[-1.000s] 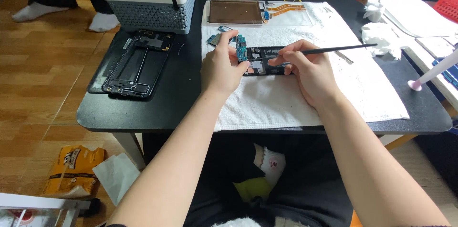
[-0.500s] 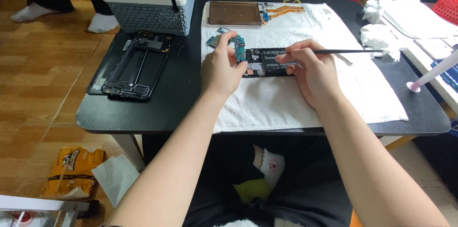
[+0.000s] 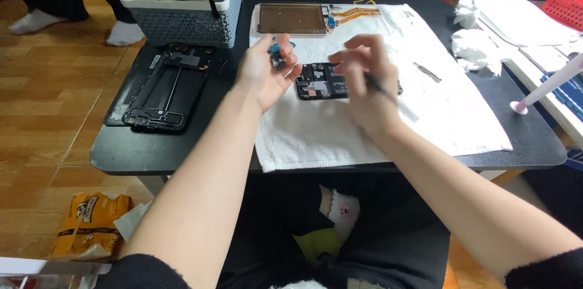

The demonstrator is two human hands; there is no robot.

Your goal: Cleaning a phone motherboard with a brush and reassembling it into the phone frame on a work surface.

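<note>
Circuit board [image 3: 320, 80], towel [image 3: 316, 134], grey basket [image 3: 182, 18]

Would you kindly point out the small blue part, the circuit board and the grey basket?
small blue part [image 3: 277, 55], head view, on its face between the left fingers.
circuit board [image 3: 320, 80], head view, its dark middle.
grey basket [image 3: 185, 24], head view, its front wall.

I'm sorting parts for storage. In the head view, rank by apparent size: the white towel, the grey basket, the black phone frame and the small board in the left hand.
1. white towel
2. grey basket
3. black phone frame, which looks close to the basket
4. small board, pinched in the left hand
</note>
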